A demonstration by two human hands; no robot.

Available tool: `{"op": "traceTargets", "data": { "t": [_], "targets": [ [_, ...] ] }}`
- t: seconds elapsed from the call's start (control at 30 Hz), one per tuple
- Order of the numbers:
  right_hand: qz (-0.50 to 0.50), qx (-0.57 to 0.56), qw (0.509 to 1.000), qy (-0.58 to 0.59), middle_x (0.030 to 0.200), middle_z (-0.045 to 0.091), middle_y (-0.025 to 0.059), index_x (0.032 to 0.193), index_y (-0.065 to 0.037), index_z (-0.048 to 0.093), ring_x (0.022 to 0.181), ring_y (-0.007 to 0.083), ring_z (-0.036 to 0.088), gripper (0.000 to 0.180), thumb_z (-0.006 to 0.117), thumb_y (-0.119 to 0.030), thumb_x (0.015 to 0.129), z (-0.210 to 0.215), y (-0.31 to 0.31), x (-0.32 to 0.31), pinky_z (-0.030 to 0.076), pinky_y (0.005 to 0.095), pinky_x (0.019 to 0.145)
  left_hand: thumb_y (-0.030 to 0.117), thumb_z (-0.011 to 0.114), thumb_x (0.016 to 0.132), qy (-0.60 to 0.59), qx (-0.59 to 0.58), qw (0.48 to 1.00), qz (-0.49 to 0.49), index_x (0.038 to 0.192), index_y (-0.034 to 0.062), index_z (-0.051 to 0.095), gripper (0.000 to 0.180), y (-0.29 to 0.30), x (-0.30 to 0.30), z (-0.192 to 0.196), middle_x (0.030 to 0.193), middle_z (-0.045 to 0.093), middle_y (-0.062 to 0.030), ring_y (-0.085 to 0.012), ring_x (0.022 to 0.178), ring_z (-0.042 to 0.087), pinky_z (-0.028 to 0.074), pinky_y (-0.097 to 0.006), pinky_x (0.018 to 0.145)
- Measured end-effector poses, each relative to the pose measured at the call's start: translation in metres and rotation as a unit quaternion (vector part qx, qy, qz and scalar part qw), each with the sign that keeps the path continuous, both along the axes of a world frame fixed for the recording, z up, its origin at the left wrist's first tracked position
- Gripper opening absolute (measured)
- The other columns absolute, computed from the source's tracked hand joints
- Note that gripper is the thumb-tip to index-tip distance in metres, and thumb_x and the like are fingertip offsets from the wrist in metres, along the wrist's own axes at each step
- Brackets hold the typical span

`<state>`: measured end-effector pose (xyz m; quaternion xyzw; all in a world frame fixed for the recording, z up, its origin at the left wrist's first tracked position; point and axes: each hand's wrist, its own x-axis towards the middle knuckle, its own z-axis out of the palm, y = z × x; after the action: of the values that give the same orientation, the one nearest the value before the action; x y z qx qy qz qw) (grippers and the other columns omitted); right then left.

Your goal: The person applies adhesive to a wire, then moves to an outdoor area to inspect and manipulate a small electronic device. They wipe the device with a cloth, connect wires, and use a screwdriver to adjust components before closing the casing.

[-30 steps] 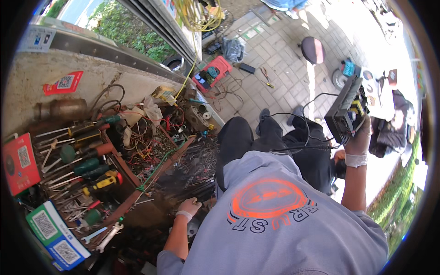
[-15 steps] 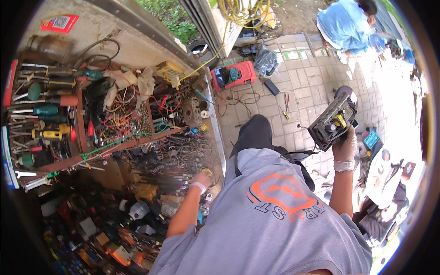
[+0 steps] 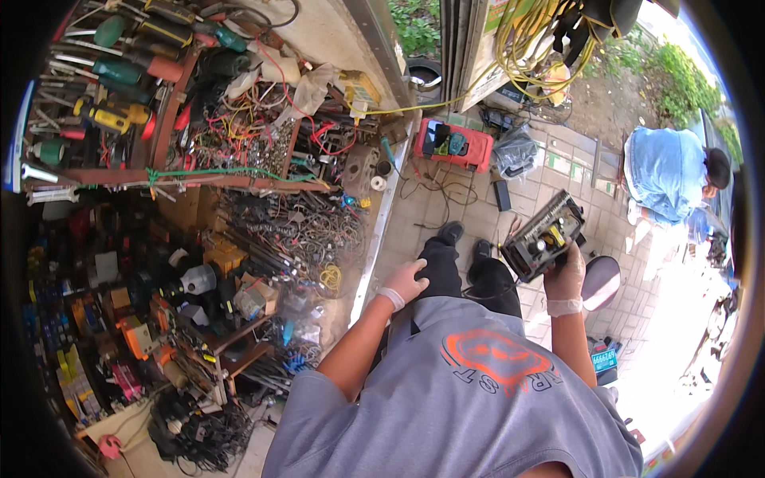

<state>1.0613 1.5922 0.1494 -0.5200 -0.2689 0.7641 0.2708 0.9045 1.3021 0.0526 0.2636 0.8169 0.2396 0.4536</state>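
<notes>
While the right hand (image 3: 564, 280), in a thin translucent glove, is clamped round the near right end of an open black rectangular electrical unit (image 3: 542, 239), that unit sits tilted in the air just ahead of the palm, its exposed interior upward, with a small yellow component (image 3: 553, 237) inside; some of the gripping fingers are hidden beneath it. Left of the grip: left hand (image 3: 406, 280), gloved alike, fingers loosely bent and parted, beside the dark-trousered left knee (image 3: 438, 271); contact with the cloth cannot be told. Just right of the grip: one dark round stool seat (image 3: 602, 284). Ahead and slightly left: one small black oblong box (image 3: 502, 196) on pale rectangular paving (image 3: 574, 182); beyond it, one clear plastic bag with dark contents (image 3: 516, 151) and one red plastic open case (image 3: 470, 151). Farther ahead: loops of yellow cable (image 3: 508, 60), hanging. Far left: one reddish-brown compartmented tray (image 3: 170, 111), with screwdrivers with green, yellow and black handles (image 3: 118, 70). Well ahead and right: one crouching person in light blue (image 3: 665, 171).
</notes>
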Motion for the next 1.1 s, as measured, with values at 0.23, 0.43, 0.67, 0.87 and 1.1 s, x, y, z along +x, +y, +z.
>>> {"op": "traceTargets", "data": {
  "t": [0.23, 0.43, 0.67, 0.87, 1.1],
  "targets": [
    [0.127, -0.045, 0.988, 0.069, 0.067, 0.054, 0.0022, 0.088, -0.007, 0.058, 0.050, 0.0120, 0.047, 0.016, 0.056, -0.023, 0.090, -0.010, 0.006, -0.050, 0.038, 0.0287, 0.046, 0.021, 0.068, 0.077, -0.043, -0.018, 0.983, 0.175, 0.138, 0.0006, 0.041, 0.070, -0.004, 0.064, 0.002, 0.136, 0.048, -0.0227, -0.0347, 0.128, 0.045, 0.038, -0.039, 0.105],
    [0.181, -0.126, 0.972, 0.075, 0.066, 0.052, -0.0002, 0.087, -0.010, 0.058, 0.052, 0.0118, 0.041, 0.018, 0.051, -0.026, 0.091, -0.012, -0.012, -0.087, 0.034, 0.0285, 0.047, 0.018, 0.072, 0.074, 0.003, 0.090, 0.953, 0.289, 0.146, 0.0023, 0.025, 0.088, 0.001, 0.097, -0.017, 0.141, 0.040, -0.0269, -0.0389, 0.130, 0.042, 0.035, -0.040, 0.107],
    [0.212, -0.153, 0.963, 0.074, 0.069, 0.052, 0.0021, 0.087, -0.009, 0.056, 0.054, 0.0148, 0.043, 0.014, 0.050, -0.020, 0.093, -0.014, -0.038, -0.121, 0.036, 0.0325, 0.049, 0.002, 0.070, 0.074, 0.018, 0.239, 0.889, 0.391, 0.150, 0.0127, 0.021, 0.091, -0.002, 0.072, -0.021, 0.147, 0.034, -0.0181, -0.0315, 0.132, 0.038, 0.031, -0.040, 0.109],
    [0.189, -0.132, 0.971, 0.060, 0.070, 0.052, 0.0016, 0.087, -0.009, 0.055, 0.055, 0.0142, 0.044, 0.015, 0.048, -0.020, 0.094, 0.002, -0.043, -0.118, 0.035, 0.0319, 0.049, -0.002, 0.067, 0.076, -0.067, 0.334, 0.887, 0.311, 0.145, 0.0072, 0.035, 0.076, 0.009, 0.041, -0.019, 0.142, 0.043, -0.0123, -0.0224, 0.131, 0.041, 0.028, -0.035, 0.111],
    [0.149, -0.121, 0.977, 0.094, 0.071, 0.052, 0.0014, 0.090, -0.009, 0.056, 0.057, 0.0140, 0.044, 0.017, 0.045, -0.021, 0.095, 0.017, -0.020, -0.090, 0.037, 0.0315, 0.052, 0.001, 0.066, 0.077, -0.122, 0.316, 0.917, 0.212, 0.126, 0.0073, 0.058, 0.051, 0.055, 0.035, -0.030, 0.136, 0.049, -0.0124, -0.0232, 0.127, 0.046, 0.036, -0.033, 0.105]
  ]
}}
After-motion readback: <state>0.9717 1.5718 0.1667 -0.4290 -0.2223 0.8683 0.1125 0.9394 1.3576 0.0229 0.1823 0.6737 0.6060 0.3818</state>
